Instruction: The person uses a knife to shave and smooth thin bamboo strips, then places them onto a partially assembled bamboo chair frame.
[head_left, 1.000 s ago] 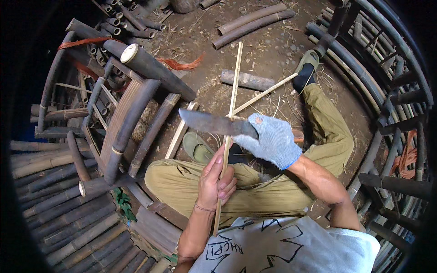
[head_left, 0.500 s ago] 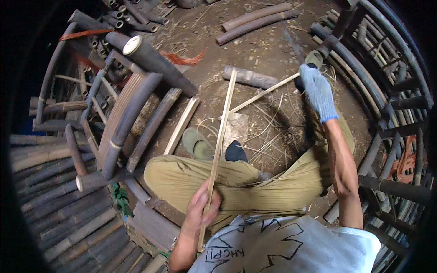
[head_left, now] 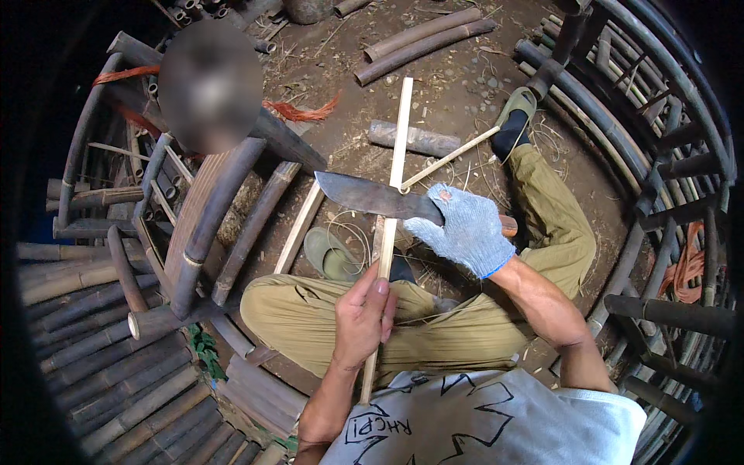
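Note:
My bare left hand is closed round a long pale bamboo strip, which runs from my shirt front out over my folded legs. My right hand, in a light-blue knitted glove, grips the handle of a broad knife. Its dark blade lies across the strip just beyond my left hand, tip pointing left. A thinner strip slants from beside the blade toward my right foot. Under the far part of the strip lies a short bamboo piece on the ground.
A bamboo chair frame stands at left, its top behind a blurred patch. A bamboo slat platform fills the lower left. Bamboo racks line the right side. Two split bamboo lengths lie far ahead. A green slipper sits near my knee.
My right hand has come from the far right, by my foot, to the middle, bringing the knife across the strip. My left hand has moved up and slightly right with the strip.

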Demonstrator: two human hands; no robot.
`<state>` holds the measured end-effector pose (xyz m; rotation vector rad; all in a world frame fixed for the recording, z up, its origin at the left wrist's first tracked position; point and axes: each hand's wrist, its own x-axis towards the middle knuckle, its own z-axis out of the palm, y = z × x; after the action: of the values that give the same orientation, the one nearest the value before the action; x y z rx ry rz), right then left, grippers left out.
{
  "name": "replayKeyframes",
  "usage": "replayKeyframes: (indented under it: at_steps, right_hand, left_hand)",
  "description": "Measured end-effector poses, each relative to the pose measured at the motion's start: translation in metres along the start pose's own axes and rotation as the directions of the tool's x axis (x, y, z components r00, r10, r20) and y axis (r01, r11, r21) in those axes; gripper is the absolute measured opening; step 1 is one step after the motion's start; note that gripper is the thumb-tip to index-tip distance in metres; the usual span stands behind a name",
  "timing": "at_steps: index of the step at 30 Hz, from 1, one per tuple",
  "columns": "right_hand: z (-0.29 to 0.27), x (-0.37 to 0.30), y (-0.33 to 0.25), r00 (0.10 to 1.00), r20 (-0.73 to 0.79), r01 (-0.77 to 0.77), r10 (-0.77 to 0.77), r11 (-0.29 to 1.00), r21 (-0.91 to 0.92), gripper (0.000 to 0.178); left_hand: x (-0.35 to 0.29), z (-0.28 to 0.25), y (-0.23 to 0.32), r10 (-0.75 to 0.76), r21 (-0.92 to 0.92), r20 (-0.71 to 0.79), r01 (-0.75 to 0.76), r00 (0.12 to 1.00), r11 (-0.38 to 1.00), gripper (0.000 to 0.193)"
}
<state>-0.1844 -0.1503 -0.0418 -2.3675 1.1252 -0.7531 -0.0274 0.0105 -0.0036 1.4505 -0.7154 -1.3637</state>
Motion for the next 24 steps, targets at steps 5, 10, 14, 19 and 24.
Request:
replayKeyframes:
  at_steps: [5, 10, 14, 19, 24]
  right_hand:
    - [0.002, 0.005, 0.012, 0.983, 0.073, -0.169, 0.170, 0.985, -0.023, 0.052]
    - [-0.006, 0.031, 0.097, 0.984, -0.171, -0.097, 0.057, 0.967, -0.236, 0.046]
    - [-0.036, 0.047, 0.146, 0.895, -0.042, -0.436, 0.445, 0.889, 0.137, 0.058]
    - [0.003, 0.014, 0.110, 0.626, 0.292, -0.777, 0.723, 0.546, 0.313, 0.059]
    - [0.056, -0.018, 0.090, 0.594, 0.373, -0.799, 0.713, 0.468, 0.377, 0.060]
  left_hand:
    - [-0.015, -0.009, -0.009, -0.058, -0.002, -0.025, 0.058, 0.998, 0.998, 0.042]
    - [-0.056, -0.022, -0.015, -0.213, 0.146, 0.079, 0.200, 0.974, 0.969, 0.043]
    - [-0.083, -0.060, -0.025, -0.184, -0.023, 0.088, 0.187, 0.979, 0.982, 0.040]
    - [-0.050, -0.103, 0.061, 0.295, -0.065, -0.496, -0.373, 0.816, 0.925, 0.034]
    - [-0.012, -0.232, 0.124, 0.700, 0.325, -0.684, -0.775, 0.203, 0.542, 0.021]
